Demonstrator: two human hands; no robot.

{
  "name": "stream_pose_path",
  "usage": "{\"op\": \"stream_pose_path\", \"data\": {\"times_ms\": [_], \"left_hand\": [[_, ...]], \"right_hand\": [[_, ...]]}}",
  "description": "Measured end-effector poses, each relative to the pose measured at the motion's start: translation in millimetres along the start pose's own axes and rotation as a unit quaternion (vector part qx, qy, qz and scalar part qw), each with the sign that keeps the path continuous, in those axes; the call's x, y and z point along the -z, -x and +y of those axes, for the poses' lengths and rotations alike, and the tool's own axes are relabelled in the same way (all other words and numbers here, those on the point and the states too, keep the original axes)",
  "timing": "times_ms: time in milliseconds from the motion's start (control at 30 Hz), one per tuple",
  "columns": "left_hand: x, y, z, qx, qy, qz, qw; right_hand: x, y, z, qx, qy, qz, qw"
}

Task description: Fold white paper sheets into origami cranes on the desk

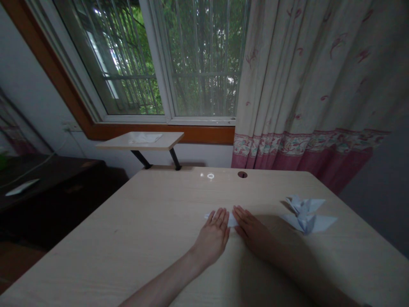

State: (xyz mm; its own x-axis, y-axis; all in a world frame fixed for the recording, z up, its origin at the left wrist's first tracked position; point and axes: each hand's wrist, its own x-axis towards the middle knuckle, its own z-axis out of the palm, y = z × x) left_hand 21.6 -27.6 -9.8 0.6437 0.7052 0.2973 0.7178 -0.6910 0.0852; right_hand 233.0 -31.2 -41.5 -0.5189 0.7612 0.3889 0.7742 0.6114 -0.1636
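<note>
Head view: we see the folded paper (231, 220) lying flat on the desk (128, 230) between the left hand (212, 238) and right hand (252, 230), its long axis running sideways with a point to the left. The left fingers (217, 218) and right fingers (242, 215) lie flat and together, pressing rather than clamping. We judge that uneven pressure could let the paper slide and skew a crease

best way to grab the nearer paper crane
Pinch the raised centre of the paper crane from above, coming in from the left with your right hand; its wings lie spread low on the desk, so the middle looks easiest to hold.
</note>
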Motion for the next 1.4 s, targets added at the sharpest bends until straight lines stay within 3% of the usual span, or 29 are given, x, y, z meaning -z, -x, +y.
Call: {"op": "stream_pose_path", "data": {"times_ms": [200, 400, 600, 733, 900, 1200, 1400], "left_hand": [[-2.5, 1, 3, 0.018, 0.007, -0.006, 1.000], [6.5, -4, -11, 0.024, 0.068, 0.007, 0.997], [17.1, -8, -18, 0.096, 0.112, 0.042, 0.988], [22.0, -8, -16, 0.167, 0.066, 0.051, 0.983], [22.5, -9, -19, 0.209, 0.060, 0.048, 0.975], [18.6, -9, -19, 0.213, 0.106, 0.058, 0.969], [17.6, -9, -18, 0.202, 0.176, 0.062, 0.961]], "right_hand": [[-4, 2, 1, 0.005, 0.005, 0.006, 1.000], [-1, 0, 1, -0.001, -0.007, -0.001, 1.000], [3, -1, -1, -0.020, -0.004, 0.021, 1.000], [6, -1, -4, -0.033, -0.018, 0.033, 0.999], [5, -2, -2, -0.038, -0.034, 0.047, 0.998], [2, 0, -3, -0.051, -0.074, 0.059, 0.994], [11, -3, -9, -0.062, -0.080, 0.062, 0.993]]}}
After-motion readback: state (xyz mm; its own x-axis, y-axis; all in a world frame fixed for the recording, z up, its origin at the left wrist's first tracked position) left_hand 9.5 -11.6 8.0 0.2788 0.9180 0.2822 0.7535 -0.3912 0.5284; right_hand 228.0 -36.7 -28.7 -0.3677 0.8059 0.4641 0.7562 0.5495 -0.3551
